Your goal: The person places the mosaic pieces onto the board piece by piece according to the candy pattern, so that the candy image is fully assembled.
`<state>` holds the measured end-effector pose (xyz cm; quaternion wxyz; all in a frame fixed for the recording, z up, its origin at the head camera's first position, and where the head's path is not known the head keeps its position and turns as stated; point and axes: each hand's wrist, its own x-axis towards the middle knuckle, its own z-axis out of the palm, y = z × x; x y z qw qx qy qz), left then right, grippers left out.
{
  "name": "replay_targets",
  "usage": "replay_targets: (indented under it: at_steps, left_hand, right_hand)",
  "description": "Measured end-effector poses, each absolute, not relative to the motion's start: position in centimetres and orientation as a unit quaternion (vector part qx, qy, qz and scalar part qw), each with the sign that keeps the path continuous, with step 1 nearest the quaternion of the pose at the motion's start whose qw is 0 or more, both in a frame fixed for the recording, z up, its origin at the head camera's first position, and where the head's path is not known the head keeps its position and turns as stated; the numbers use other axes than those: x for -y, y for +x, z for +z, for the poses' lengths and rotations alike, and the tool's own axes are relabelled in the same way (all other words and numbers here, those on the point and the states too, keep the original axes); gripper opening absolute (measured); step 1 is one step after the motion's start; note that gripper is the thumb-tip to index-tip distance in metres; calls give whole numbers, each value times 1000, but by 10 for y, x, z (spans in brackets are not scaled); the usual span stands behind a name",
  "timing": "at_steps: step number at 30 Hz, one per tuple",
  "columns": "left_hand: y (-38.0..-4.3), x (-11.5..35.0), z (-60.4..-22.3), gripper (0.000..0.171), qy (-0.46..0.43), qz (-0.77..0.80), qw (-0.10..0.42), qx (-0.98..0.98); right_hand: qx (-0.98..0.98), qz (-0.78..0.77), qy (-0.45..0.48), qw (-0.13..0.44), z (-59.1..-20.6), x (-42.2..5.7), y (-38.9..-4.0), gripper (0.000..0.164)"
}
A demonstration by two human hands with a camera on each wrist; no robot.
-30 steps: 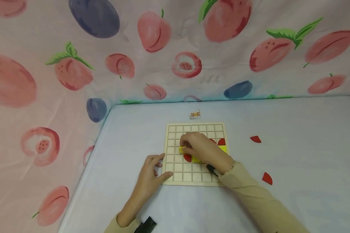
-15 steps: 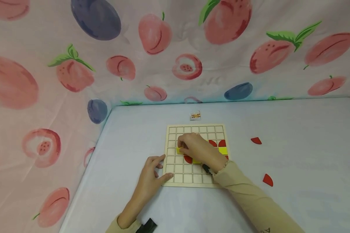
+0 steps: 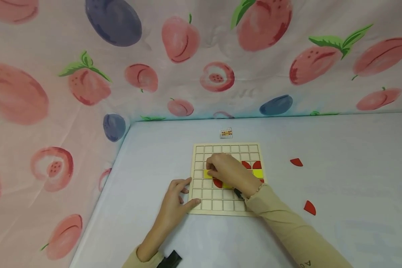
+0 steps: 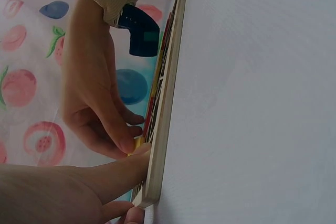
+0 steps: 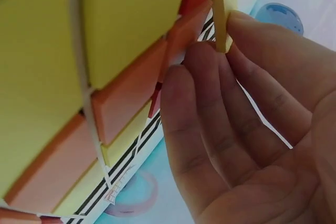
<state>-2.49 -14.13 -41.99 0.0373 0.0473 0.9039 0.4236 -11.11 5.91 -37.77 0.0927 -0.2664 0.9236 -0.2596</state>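
A pale wooden grid board (image 3: 206, 204) lies on the table, with red quarter-round and yellow square tiles set in its middle rows. My right hand (image 3: 228, 169) reaches over it from the right and hides part of the pattern. Its thumb and finger pinch a yellow square tile (image 5: 224, 17), which stands tilted at the grid in the right wrist view. My left hand (image 3: 172, 201) rests at the board's near left corner, thumb on the top face and fingertips against the left edge. In the left wrist view the thumb lies across the board's edge (image 4: 163, 124).
Two loose red quarter-round pieces, one farther back (image 3: 296, 162) and one nearer (image 3: 309, 207), lie on the table right of the board. Behind the board is a small pattern card (image 3: 226, 133). A fruit-print cloth (image 3: 187, 85) hangs along the back and left.
My right hand first shifts slightly left with the yellow tile, and the tile now lies lower over a cell at the left of the pattern. My left hand keeps its place on the board.
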Motion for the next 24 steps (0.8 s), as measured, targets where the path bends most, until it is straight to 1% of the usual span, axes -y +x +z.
replay_targets:
  at_steps: [10,17,24]
  left_hand:
    - [-24,142,-419,66,48,424,38,-903]
    - [-24,141,-419,65,46,423,36,-904]
    - [-25,141,-419,65,43,424,39,-904]
  right_hand:
    - [-927,-242,-266,106,-376,-54,-114,7]
    - [-926,-237,-280,84,-379,-56,-113,5]
    - [-937,-214,-265,79,-374,-64,-111,6]
